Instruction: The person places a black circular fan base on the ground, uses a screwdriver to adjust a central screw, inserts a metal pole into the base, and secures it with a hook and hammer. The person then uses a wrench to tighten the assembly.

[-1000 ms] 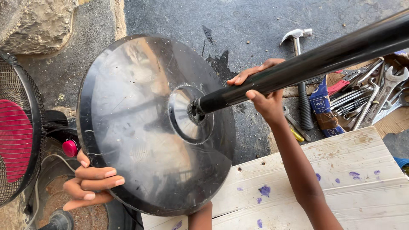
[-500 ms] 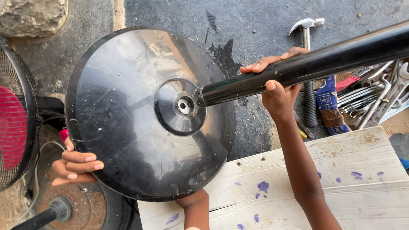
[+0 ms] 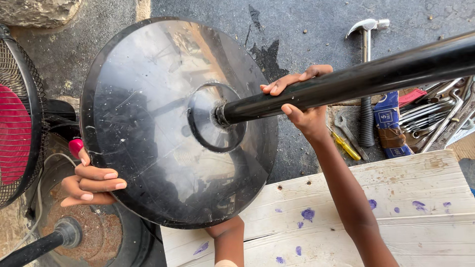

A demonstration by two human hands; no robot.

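Observation:
A round black fan base (image 3: 163, 148) is held up on edge, its glossy face turned toward me. A long black pole (image 3: 376, 74) runs from the upper right and meets the raised hub at the disc's centre. My right hand (image 3: 302, 106) is wrapped around the pole close to the hub. My left hand (image 3: 91, 180) curls its fingers over the disc's lower left rim, and its forearm shows below the disc.
A caged fan head with red blades (image 3: 15, 113) stands at the left. A rusty second base with a pole (image 3: 94, 232) lies under the disc. A white wooden board (image 3: 396, 198) fills the lower right. A hammer (image 3: 366, 29), wrenches (image 3: 430, 113) and a yellow screwdriver (image 3: 346, 146) lie on the asphalt.
The pole's end has moved onto the hub's centre, covering the bolt seen before. The disc has shifted slightly right with both hands still on it.

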